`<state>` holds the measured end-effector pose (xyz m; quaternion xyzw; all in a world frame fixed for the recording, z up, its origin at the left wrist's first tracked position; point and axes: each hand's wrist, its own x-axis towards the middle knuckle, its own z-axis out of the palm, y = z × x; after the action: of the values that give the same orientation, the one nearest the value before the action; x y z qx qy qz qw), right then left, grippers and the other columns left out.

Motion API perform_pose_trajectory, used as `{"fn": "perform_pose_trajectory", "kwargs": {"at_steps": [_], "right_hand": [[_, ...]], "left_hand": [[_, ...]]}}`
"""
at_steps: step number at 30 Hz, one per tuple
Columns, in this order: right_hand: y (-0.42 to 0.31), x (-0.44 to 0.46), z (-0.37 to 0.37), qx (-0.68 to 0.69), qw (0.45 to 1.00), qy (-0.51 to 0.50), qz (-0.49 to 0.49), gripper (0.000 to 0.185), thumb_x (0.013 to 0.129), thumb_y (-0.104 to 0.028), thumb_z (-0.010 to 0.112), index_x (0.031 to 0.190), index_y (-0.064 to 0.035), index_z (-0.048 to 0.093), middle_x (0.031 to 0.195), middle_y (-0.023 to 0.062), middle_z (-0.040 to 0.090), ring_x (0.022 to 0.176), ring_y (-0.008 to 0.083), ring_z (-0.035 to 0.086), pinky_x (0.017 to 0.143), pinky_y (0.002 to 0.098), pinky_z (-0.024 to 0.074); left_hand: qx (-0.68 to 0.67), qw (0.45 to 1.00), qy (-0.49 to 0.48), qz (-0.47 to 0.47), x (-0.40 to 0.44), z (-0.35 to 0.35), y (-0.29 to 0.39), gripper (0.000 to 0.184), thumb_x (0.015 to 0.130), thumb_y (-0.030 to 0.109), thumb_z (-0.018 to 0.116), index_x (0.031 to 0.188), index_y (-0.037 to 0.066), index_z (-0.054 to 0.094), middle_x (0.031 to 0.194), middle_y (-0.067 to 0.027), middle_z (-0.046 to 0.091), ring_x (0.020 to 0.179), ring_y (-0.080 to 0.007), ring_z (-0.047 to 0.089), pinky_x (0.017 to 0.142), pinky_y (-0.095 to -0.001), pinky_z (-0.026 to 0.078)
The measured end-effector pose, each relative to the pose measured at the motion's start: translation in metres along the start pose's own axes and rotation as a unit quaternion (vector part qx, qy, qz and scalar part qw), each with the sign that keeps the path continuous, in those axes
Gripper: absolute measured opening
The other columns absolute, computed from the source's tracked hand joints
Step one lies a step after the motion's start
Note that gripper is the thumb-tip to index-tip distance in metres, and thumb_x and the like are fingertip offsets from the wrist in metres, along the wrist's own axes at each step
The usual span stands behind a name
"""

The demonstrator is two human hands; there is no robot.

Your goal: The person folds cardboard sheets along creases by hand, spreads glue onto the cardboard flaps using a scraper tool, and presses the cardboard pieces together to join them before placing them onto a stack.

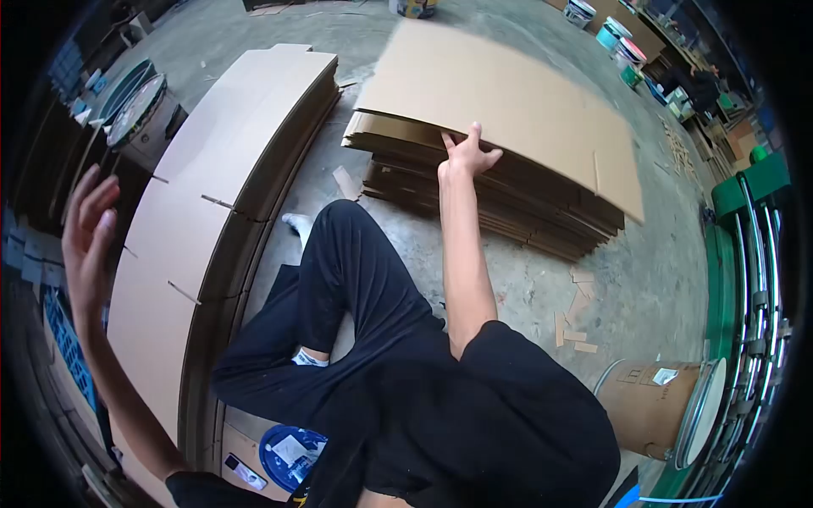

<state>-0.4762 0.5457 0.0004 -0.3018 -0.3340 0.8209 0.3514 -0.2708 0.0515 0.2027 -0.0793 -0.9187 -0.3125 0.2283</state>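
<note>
Brown cardboard sheet (517,106) is clamped by R grip (471,151); L grip (86,254), well left, is parted, empty; sag best prevented w/ both.

From my remote seat I see a brown drum (645,411) near a green machine (752,191). A phone (246,472) lies beside a blue lid (273,440) (a pale sheet (290,449) sits on it).

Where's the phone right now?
In the head view, the phone lies near the bottom, on the person's left side, just beside the round blue lid.
</note>
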Motion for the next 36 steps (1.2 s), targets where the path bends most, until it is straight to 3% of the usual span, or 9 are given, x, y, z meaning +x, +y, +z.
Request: {"fn": "perform_pose_trajectory", "kwargs": {"at_steps": [7,15,18,21,26,28,31,32,36], "right_hand": [[0.011,0.013,-0.012,-0.07,0.994,0.053,0.066,0.084,0.094,-0.014,0.071,0.158,-0.0088,0.016,0.155,0.0185,0.031,0.114,0.0341,0.061,0.064,0.0411,0.0695],[0.006,0.014,-0.034,-0.067,0.994,0.003,0.087,0.089,0.094,-0.013,0.07,0.16,-0.0099,0.009,0.148,0.0263,0.039,0.107,0.042,0.067,0.067,0.0465,0.0686],[0.001,0.021,-0.049,-0.072,0.993,-0.036,0.084,0.07,0.099,-0.021,0.064,0.152,-0.0017,0.022,0.138,0.0306,0.049,0.099,0.0443,0.07,0.065,0.0476,0.0673],[-0.012,0.025,-0.066,-0.138,0.978,-0.119,0.104,0.037,0.102,-0.035,0.055,0.111,-0.0006,0.045,0.092,0.0223,0.068,0.075,0.0325,0.073,0.065,0.0433,0.0658],[-0.023,0.037,-0.096,-0.319,0.938,-0.109,0.084,0.041,0.098,-0.04,0.064,0.077,-0.0062,0.053,0.067,0.011,0.064,0.054,0.0182,0.062,0.049,0.0342,0.0568],[-0.034,0.031,-0.105,-0.466,0.867,-0.163,-0.073,0.039,0.096,-0.037,0.069,0.076,-0.0057,0.055,0.062,0.0061,0.06,0.05,0.0154,0.057,0.046,0.0326,0.0486],[-0.052,0.026,-0.091,-0.493,0.724,-0.225,-0.426,0.024,0.09,-0.023,0.074,0.091,-0.0011,0.063,0.078,0.0094,0.065,0.071,0.0194,0.063,0.067,0.0386,0.0517],[-0.055,0.035,-0.085,-0.479,0.657,-0.267,-0.518,0.037,0.085,-0.02,0.074,0.116,-0.0032,0.065,0.115,0.0179,0.067,0.107,0.0301,0.063,0.09,0.0443,0.0506],[-0.055,0.045,-0.078,-0.692,0.429,-0.359,-0.457,0.082,0.084,-0.036,0.076,0.156,-0.0236,0.039,0.162,0.0213,0.029,0.149,0.0413,0.03,0.118,0.0655,0.0207]], "left_hand": [[-0.15,0.976,0.018,-0.154,-0.092,0.008,-0.039,0.057,0.098,0.019,0.065,0.152,0.014,0.045,0.134,-0.0159,0.065,0.127,-0.03,0.061,0.11,-0.048,0.048],[-0.222,0.963,0.051,-0.143,-0.112,0.029,-0.044,0.055,0.1,0.015,0.063,0.152,0.011,0.044,0.133,-0.0178,0.065,0.126,-0.0305,0.061,0.109,-0.0452,0.049],[-0.238,0.959,0.05,-0.146,-0.114,0.042,-0.041,0.054,0.1,0.012,0.062,0.151,0.008,0.043,0.131,-0.0196,0.065,0.125,-0.0303,0.062,0.107,-0.0436,0.049],[-0.257,0.953,0.046,-0.151,-0.117,0.051,-0.039,0.054,0.1,0.011,0.061,0.151,0.006,0.043,0.129,-0.0204,0.066,0.123,-0.0299,0.063,0.106,-0.042,0.05],[-0.275,0.945,0.033,-0.176,-0.123,0.068,-0.043,0.05,0.1,0.012,0.062,0.147,0.005,0.048,0.128,-0.0195,0.067,0.122,-0.0296,0.064,0.105,-0.0418,0.05],[-0.275,0.941,0.02,-0.195,-0.126,0.075,-0.044,0.045,0.099,0.012,0.062,0.142,0.003,0.054,0.127,-0.0189,0.067,0.121,-0.0292,0.064,0.104,-0.0416,0.051],[-0.267,0.94,-0.005,-0.213,-0.124,0.086,-0.038,0.043,0.099,0.011,0.062,0.14,0.002,0.055,0.125,-0.0183,0.068,0.119,-0.0288,0.065,0.103,-0.0409,0.052],[-0.266,0.939,-0.01,-0.216,-0.123,0.089,-0.038,0.043,0.099,0.011,0.062,0.14,0.002,0.055,0.125,-0.0183,0.068,0.119,-0.0288,0.065,0.103,-0.0409,0.052],[-0.265,0.941,-0.031,-0.207,-0.114,0.104,-0.034,0.043,0.098,0.013,0.064,0.139,0.004,0.057,0.125,-0.0173,0.068,0.121,-0.0296,0.064,0.105,-0.043,0.051]]}}
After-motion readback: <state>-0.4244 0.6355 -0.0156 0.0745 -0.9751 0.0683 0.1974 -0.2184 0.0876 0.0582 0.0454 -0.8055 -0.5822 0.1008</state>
